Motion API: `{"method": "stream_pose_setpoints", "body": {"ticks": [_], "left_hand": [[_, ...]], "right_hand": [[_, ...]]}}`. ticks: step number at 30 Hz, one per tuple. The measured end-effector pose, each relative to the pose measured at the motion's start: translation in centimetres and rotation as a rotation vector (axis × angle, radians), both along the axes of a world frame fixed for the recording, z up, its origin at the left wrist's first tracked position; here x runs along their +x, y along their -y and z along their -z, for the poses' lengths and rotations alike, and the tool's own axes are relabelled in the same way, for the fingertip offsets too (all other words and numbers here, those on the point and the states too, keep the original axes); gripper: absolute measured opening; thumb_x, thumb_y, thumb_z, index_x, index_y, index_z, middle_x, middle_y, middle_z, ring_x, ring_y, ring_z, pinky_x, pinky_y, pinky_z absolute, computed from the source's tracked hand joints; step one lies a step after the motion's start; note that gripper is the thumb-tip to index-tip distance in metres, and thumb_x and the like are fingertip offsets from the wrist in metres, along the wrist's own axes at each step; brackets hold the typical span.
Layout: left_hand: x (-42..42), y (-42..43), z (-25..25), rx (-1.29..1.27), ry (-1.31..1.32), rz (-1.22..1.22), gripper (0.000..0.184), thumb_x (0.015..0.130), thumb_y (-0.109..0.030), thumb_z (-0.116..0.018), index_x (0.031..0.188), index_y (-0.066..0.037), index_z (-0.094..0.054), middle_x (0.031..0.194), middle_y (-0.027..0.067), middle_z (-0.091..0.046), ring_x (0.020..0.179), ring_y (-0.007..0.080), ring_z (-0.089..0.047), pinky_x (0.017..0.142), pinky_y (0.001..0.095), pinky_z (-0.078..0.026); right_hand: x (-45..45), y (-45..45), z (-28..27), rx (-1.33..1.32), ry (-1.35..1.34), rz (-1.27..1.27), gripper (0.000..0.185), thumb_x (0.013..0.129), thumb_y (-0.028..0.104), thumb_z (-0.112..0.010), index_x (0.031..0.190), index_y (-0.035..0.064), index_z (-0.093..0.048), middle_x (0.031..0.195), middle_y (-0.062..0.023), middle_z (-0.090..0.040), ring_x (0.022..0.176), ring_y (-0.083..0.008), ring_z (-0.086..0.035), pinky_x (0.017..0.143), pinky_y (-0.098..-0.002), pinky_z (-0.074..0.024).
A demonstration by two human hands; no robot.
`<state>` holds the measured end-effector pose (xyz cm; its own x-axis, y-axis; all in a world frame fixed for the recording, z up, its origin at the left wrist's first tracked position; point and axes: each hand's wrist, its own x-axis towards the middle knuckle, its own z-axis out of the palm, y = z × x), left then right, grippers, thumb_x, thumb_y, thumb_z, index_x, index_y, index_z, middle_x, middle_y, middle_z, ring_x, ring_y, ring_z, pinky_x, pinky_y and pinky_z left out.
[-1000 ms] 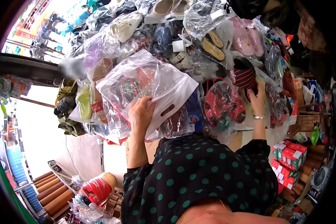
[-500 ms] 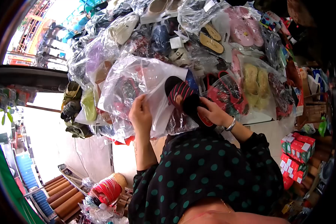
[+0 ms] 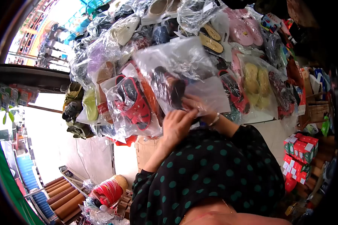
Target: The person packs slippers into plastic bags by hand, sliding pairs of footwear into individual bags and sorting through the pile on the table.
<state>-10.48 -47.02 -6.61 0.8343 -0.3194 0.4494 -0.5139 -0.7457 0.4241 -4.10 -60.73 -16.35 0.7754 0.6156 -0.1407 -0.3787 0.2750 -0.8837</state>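
Observation:
A large translucent plastic bag [image 3: 210, 88] stands spread in front of me, over the pile of footwear. Through its film I see a pair of dark slippers [image 3: 173, 90], blurred by the plastic. My right hand [image 3: 199, 107], with a bangle at the wrist, lies partly behind the film and grips the near end of the slippers. Bent fingers of my left hand [image 3: 177, 125] pinch the bag's lower edge close to the right hand. Left of the bag, red-and-black sandals [image 3: 134, 103] rest in their own clear wrapping.
Wrapped footwear covers the display, including pink clogs [image 3: 241, 30], yellow-green slippers [image 3: 257, 78] and tan-soled slippers [image 3: 211, 43]. Red-and-white boxes [image 3: 301, 147] are stacked at right. At lower left are a red string spool [image 3: 108, 190] and brown rolls [image 3: 65, 198].
The bag has moved right and now covers the slippers, which were bare in my right hand. My left hand has moved right, beside the right one. The red-and-black sandals at left are now uncovered.

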Motion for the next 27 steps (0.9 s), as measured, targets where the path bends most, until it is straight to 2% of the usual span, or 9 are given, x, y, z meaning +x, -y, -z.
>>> {"method": "stream_pose_setpoints", "body": {"ticks": [2, 4, 9, 11, 17, 19, 22, 24, 27], "left_hand": [[-0.8, 1.0, -0.2, 0.01, -0.078, 0.15, 0.035, 0.071, -0.009, -0.062, 0.106, -0.016, -0.063, 0.078, 0.0, -0.053, 0.076, 0.0186, -0.055, 0.067, 0.032, -0.043], [-1.4, 1.3, 0.3, -0.013, -0.071, 0.099, 0.031, 0.072, -0.008, -0.063, 0.101, -0.015, -0.064, 0.076, 0.0001, -0.054, 0.074, 0.0187, -0.055, 0.066, 0.032, -0.043], [-2.5, 0.2, 2.1, -0.06, -0.075, -0.079, 0.027, 0.071, -0.006, -0.068, 0.096, -0.013, -0.065, 0.076, 0.0013, -0.058, 0.071, 0.02, -0.057, 0.066, 0.0327, -0.043], [-2.9, -0.3, 3.0, -0.018, -0.126, -0.09, 0.028, 0.071, -0.005, -0.068, 0.097, -0.013, -0.066, 0.077, 0.0019, -0.059, 0.074, 0.0208, -0.058, 0.069, 0.0334, -0.043], [-3.1, -2.7, 5.5, -0.023, -0.244, -0.269, 0.018, 0.073, -0.002, -0.065, 0.091, -0.007, -0.065, 0.081, 0.0067, -0.062, 0.079, 0.0251, -0.057, 0.074, 0.0362, -0.042], [-3.2, -2.7, 6.0, -0.088, -0.254, -0.305, 0.02, 0.074, -0.002, -0.065, 0.093, -0.007, -0.065, 0.081, 0.0067, -0.061, 0.08, 0.0255, -0.056, 0.075, 0.0367, -0.042], [-3.4, -2.2, 5.8, -0.034, -0.289, -0.342, 0.024, 0.072, -0.004, -0.066, 0.095, -0.009, -0.065, 0.082, 0.0056, -0.06, 0.083, 0.0252, -0.055, 0.08, 0.0371, -0.039], [-3.6, -1.9, 5.7, -0.05, -0.305, -0.352, 0.024, 0.072, -0.004, -0.066, 0.095, -0.008, -0.065, 0.083, 0.0063, -0.059, 0.084, 0.0259, -0.055, 0.081, 0.0376, -0.039], [-3.6, -1.4, 5.8, -0.118, -0.336, -0.39, 0.024, 0.072, -0.004, -0.066, 0.096, -0.007, -0.065, 0.084, 0.0085, -0.059, 0.086, 0.0281, -0.055, 0.081, 0.0394, -0.04]], "right_hand": [[0.6, -1.8, -2.1, -0.335, 0.337, 0.034, 0.044, 0.091, 0.021, -0.053, 0.127, -0.0031, -0.043, 0.106, -0.0081, -0.056, 0.089, -0.0136, -0.054, 0.078, -0.0238, -0.0439], [0.4, -2.5, -2.4, -0.055, -0.125, 0.069, 0.051, 0.091, 0.016, -0.052, 0.136, -0.001, -0.036, 0.125, -0.014, -0.048, 0.11, -0.0156, -0.048, 0.092, -0.0283, -0.0409], [0.7, -6.8, 5.0, -0.462, 0.757, 0.336, 0.065, 0.086, 0.024, -0.057, 0.135, -0.0079, -0.03, 0.137, -0.0265, -0.036, 0.122, -0.0316, -0.044, 0.101, -0.0335, -0.0344], [1.0, -6.2, 4.1, -0.398, 0.487, 0.369, 0.063, 0.084, 0.024, -0.058, 0.131, -0.0083, -0.032, 0.135, -0.0329, -0.035, 0.121, -0.0396, -0.045, 0.102, -0.0362, -0.0355], [-2.1, 2.7, -3.4, -0.769, 0.88, -0.443, 0.047, 0.083, 0.02, -0.057, 0.122, -0.0046, -0.046, 0.106, -0.0242, -0.059, 0.098, -0.032, -0.059, 0.081, -0.0393, -0.0478], [-0.8, 7.7, -5.1, -0.139, 0.558, -0.776, 0.038, 0.085, 0.02, -0.057, 0.117, -0.0012, -0.054, 0.103, -0.0197, -0.062, 0.096, -0.0256, -0.062, 0.077, -0.0379, -0.051], [2.1, 16.3, -7.0, 0.091, 0.079, -0.238, 0.035, 0.09, 0.025, -0.055, 0.115, 0.0005, -0.056, 0.098, -0.0105, -0.065, 0.078, -0.0166, -0.065, 0.073, -0.0306, -0.051], [5.3, 20.1, -4.4, -0.416, 0.34, 0.422, 0.033, 0.089, 0.023, -0.056, 0.114, 0.0018, -0.058, 0.099, -0.0103, -0.065, 0.088, -0.017, -0.063, 0.074, -0.0284, -0.0505], [8.3, 24.5, 2.1, -1.253, 0.647, 0.454, 0.057, 0.078, 0.03, -0.067, 0.126, 0.0065, -0.049, 0.122, -0.014, -0.052, 0.116, -0.0274, -0.049, 0.092, -0.041, -0.0414]]}}
